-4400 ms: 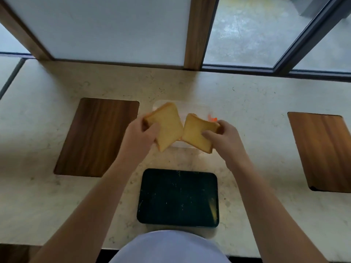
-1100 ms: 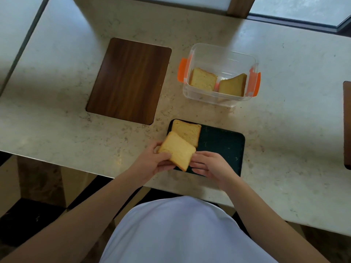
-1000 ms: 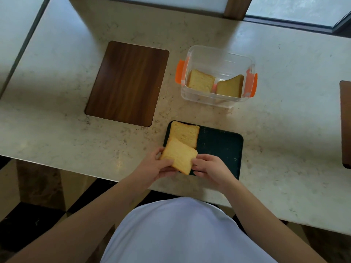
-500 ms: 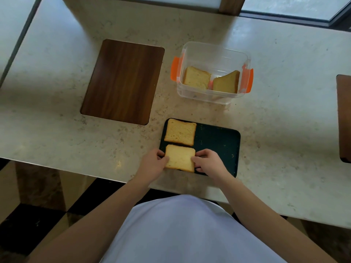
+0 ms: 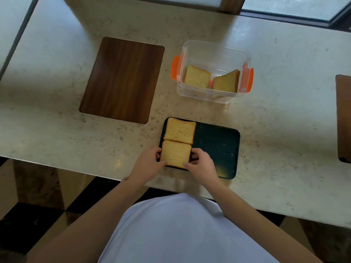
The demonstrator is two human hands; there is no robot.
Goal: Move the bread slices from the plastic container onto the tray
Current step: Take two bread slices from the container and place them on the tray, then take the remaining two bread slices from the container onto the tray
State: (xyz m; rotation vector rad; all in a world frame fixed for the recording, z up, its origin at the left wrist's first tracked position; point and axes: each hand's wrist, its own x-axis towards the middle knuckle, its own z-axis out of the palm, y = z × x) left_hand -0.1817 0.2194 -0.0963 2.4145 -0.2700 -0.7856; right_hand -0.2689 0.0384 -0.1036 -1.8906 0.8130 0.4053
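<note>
the left hand (image 5: 147, 164) and right hand (image 5: 201, 165) pinch the near slice (image 5: 175, 153) by its two sides with curled fingers, flat on the tray (image 5: 216, 147).

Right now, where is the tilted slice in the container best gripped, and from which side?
Grip the tilted slice by its raised top edge, coming straight down through the open top of the container. It leans against the right wall, so that edge probably stands clear for fingers, while the walls block any sideways approach.

left hand (image 5: 147, 164), right hand (image 5: 201, 165), fingers curled inward
</note>
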